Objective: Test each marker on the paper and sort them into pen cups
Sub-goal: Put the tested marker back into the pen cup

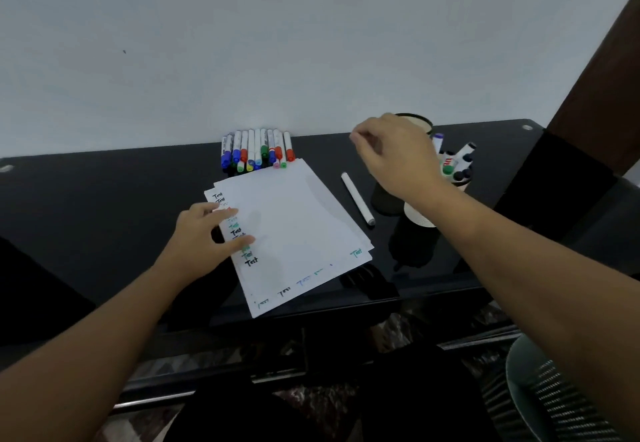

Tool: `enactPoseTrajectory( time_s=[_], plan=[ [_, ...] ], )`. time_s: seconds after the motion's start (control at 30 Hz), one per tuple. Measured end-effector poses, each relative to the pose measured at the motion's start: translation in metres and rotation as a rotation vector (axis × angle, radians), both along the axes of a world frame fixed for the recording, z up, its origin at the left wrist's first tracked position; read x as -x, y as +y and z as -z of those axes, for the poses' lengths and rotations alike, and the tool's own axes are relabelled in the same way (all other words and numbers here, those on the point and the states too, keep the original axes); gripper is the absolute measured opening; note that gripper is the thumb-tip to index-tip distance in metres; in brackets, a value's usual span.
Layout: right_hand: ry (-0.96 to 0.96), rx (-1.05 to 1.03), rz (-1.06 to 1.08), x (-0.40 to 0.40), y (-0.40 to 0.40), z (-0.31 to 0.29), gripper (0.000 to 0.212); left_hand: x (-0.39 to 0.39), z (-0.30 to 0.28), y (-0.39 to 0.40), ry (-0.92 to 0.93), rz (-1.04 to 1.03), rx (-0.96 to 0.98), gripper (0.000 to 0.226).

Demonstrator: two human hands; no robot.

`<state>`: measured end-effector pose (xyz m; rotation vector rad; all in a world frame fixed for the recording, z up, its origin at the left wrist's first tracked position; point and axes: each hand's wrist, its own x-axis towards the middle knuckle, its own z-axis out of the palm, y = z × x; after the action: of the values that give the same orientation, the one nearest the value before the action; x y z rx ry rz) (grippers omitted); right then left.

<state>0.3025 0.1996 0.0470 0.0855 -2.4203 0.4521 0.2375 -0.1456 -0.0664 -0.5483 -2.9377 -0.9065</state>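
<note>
Neither of your hands grips a marker right now: your left hand lies on the left edge of the paper with fingers straight and spread, pressing the stack flat, while your right hand hangs above the table in front of the pen cups with fingers loosely curled; whether anything small is pinched at its fingertips you cannot tell from this view. One loose marker lies on the table just beside the right edge of the paper, between the sheets and the cups, its colour not readable. A row of markers waits at the far edge of the paper against the wall. The black mesh cup shows behind your right hand, and the pale cup beside it already holds several markers. Expect each marker to be light, stiff and smooth, likely to roll on the glossy top, so take it mid-barrel between thumb and two fingers. The sheets are thin and will slide, so press down on them while you write.
</note>
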Motion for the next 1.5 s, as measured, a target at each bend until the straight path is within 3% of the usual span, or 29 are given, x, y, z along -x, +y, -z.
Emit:
enactPoseTrajectory(
  time_s=[0.13, 0.3, 0.83, 1.17, 1.37, 1.5],
  plan=[
    [-0.323, -0.044, -0.120, 0.029, -0.034, 0.026, 0.023, 0.016, 0.009, -0.013, -0.076, -0.032, 0.102, 0.086],
    [-0.586, -0.041, -0.130, 0.072, -0.051, 0.069, 0.037, 0.017, 0.030, -0.021, 0.080, -0.027, 0.130, 0.091],
    [-0.606, -0.096, -0.097, 0.213, -0.062, 0.112, 0.029, 0.022, 0.035, -0.025, 0.099, -0.057, 0.077, 0.081],
    [-0.486, -0.143, -0.074, 0.224, -0.059, 0.127, 0.019, 0.023, 0.037, -0.026, 0.081, -0.061, 0.085, 0.080],
    [-0.534, -0.155, -0.089, 0.227, -0.052, 0.124, 0.033, 0.023, 0.037, -0.025, 0.089, -0.064, 0.070, 0.080],
    [-0.502, -0.167, -0.096, 0.225, -0.052, 0.124, 0.031, 0.023, 0.036, -0.024, 0.092, -0.062, 0.071, 0.079]
  ],
)
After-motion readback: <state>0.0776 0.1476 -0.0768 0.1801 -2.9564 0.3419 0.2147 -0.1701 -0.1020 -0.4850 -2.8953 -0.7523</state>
